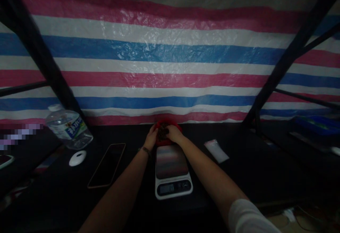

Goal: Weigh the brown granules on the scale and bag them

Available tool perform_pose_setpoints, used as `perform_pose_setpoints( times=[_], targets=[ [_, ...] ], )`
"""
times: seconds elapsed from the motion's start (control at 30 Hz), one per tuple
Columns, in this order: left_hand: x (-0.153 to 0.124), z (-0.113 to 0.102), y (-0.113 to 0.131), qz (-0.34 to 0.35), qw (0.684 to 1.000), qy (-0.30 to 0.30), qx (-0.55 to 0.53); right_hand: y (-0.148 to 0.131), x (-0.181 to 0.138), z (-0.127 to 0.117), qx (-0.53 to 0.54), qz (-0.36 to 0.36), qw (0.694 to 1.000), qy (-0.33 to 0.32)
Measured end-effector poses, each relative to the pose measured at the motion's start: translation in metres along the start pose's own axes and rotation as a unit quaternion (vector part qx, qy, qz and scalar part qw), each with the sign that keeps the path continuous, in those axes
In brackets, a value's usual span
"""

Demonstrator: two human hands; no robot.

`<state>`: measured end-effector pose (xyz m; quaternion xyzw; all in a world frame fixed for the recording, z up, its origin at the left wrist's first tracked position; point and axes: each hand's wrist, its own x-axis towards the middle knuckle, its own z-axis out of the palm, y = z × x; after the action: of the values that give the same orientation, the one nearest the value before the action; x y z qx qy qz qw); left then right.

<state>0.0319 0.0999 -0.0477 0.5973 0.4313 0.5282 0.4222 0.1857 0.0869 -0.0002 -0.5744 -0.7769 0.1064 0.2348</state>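
Note:
At the back of the black table stands a red bowl (160,143) with dark brown pieces (162,134) in it; the dim light hides what kind they are. My left hand (151,137) grips the bowl's left side, a bracelet round its wrist. Reaching in from the right, my right hand (174,134) has its fingers closed down among the brown pieces, and the fingertips are partly hidden. Just in front of the bowl, between my forearms, lies a white kitchen scale (172,169) with nothing on its shiny plate.
Left of my arms are a phone (107,165), a white computer mouse (78,158) and a large clear bottle (69,126). A small clear plastic bag (216,151) lies to the right. Farther right sits a blue tray (316,125). Dark metal posts flank a striped sheet (170,52).

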Motion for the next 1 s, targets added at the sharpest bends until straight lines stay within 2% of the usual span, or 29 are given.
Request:
perform_pose_setpoints(
  times=[0.17, 0.3, 0.5, 0.63, 0.83, 1.0],
  targets=[
    [-0.010, 0.001, 0.006, -0.004, 0.997, -0.037, -0.071, 0.005, -0.001, 0.005, 0.051, 0.012, 0.998, 0.021],
    [-0.011, 0.004, 0.006, 0.012, 1.000, -0.008, 0.004, 0.014, -0.008, 0.003, 0.096, 0.020, 0.995, 0.032],
    [-0.010, -0.005, 0.003, 0.059, 0.996, 0.032, 0.062, 0.025, -0.020, 0.002, 0.238, 0.046, 0.964, 0.112],
    [-0.013, -0.010, 0.006, 0.065, 0.994, 0.054, 0.069, 0.026, -0.027, 0.001, 0.248, 0.022, 0.959, 0.137],
    [-0.018, -0.008, 0.016, 0.110, 0.989, 0.046, 0.091, 0.028, -0.032, 0.003, 0.232, 0.002, 0.956, 0.180],
    [-0.023, -0.013, 0.028, 0.116, 0.973, 0.082, 0.181, 0.031, -0.039, -0.009, 0.184, -0.014, 0.972, 0.144]
  ],
)
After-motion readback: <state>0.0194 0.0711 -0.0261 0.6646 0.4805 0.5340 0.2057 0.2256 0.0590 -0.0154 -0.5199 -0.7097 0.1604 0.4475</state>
